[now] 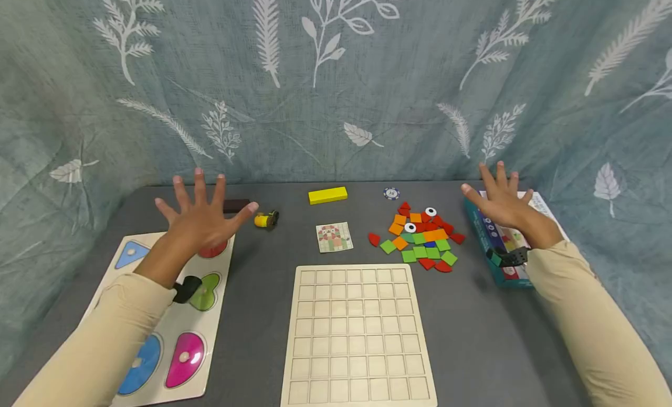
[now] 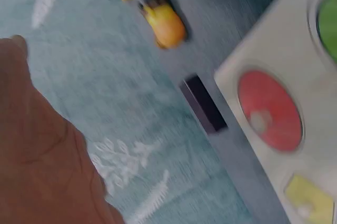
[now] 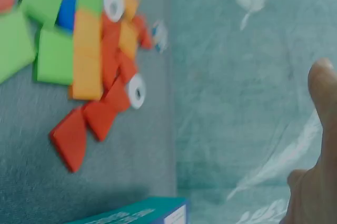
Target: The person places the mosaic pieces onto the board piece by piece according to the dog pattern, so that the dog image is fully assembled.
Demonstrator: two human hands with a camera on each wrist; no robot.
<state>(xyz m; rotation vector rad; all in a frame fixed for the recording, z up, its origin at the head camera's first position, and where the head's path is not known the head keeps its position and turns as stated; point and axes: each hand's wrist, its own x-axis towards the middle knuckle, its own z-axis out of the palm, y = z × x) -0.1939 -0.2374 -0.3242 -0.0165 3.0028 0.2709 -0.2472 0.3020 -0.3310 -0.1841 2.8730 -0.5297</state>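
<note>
My left hand [image 1: 198,220] is raised with its fingers spread and holds nothing, above the far part of a shape puzzle board [image 1: 217,337]. On the right, my right hand [image 1: 501,203] hovers with fingers apart over a teal box [image 1: 485,244], also holding nothing. Between the arms lies a pale wooden grid board [image 1: 357,337] of square cells. Beyond it sits a small patterned picture card [image 1: 334,237]. A loose cluster of red, orange and green tiles [image 1: 420,252] lies to the card's right, with white ring-shaped eye pieces [image 3: 136,91] among them.
At the back are a yellow block [image 1: 328,195], a poker chip [image 1: 391,193] and a dark block [image 2: 204,104]. A small yellow and black toy [image 2: 166,23] lies near the puzzle board. A leaf-patterned cloth [image 1: 336,121] hangs behind the grey table [image 1: 257,313].
</note>
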